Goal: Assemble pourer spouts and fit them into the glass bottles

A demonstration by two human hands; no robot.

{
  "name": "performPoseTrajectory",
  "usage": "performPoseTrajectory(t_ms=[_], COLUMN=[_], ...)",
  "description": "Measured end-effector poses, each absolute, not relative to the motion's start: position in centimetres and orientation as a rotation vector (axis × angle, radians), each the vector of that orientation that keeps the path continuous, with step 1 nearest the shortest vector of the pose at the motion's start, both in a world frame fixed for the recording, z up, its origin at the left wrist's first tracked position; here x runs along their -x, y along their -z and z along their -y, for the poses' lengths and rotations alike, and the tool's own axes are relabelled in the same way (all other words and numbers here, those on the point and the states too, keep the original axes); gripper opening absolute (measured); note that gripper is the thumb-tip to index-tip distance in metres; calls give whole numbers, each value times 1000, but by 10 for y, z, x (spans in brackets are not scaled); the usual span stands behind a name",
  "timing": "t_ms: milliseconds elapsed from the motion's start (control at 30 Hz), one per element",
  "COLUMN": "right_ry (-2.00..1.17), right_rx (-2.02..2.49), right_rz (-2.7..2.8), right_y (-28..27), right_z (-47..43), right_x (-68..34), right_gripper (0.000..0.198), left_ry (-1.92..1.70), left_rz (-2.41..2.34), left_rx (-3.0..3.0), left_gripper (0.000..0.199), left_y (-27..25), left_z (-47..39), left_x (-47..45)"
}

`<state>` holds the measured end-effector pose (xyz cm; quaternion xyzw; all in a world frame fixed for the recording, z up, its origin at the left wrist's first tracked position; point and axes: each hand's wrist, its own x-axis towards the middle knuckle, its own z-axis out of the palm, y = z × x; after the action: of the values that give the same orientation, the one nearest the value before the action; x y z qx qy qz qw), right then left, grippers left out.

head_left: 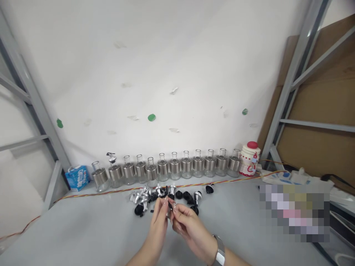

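My left hand (159, 221) and my right hand (190, 223) meet low in the middle, fingers closed around a small black and silver part (170, 206). Fingertips cover most of this part, so its full shape is hidden. Just beyond my hands lies a loose pile of silver pourer tops (144, 194) and black round caps (179, 194). One pourer top (197, 197) rests to the right of my fingers, and another black cap (139, 210) lies to the left.
Several glass bottles (186, 164) with metal sleeves line the wall; one carries a pourer top (111, 158). A blue carton (78, 178) stands left, a white and red jar (249, 159) right. A twisted cable (111, 188) crosses the grey table (91, 229). Metal posts flank both sides.
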<state>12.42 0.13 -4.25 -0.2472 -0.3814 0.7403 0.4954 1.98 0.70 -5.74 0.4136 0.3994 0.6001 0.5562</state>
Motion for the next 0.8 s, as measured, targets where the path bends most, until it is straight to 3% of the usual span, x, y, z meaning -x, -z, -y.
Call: performPoseTrajectory(t_ms=[800], right_ry=[-1899], right_rx=[458], right_rz=[940], right_y=[35], right_z=[-1], right_x=[-132], right_gripper=[27], left_ry=[-1383], left_rz=[-842], left_rx=[-1057], left_gripper=[30], left_y=[50], left_z=[-1], left_x=[-18])
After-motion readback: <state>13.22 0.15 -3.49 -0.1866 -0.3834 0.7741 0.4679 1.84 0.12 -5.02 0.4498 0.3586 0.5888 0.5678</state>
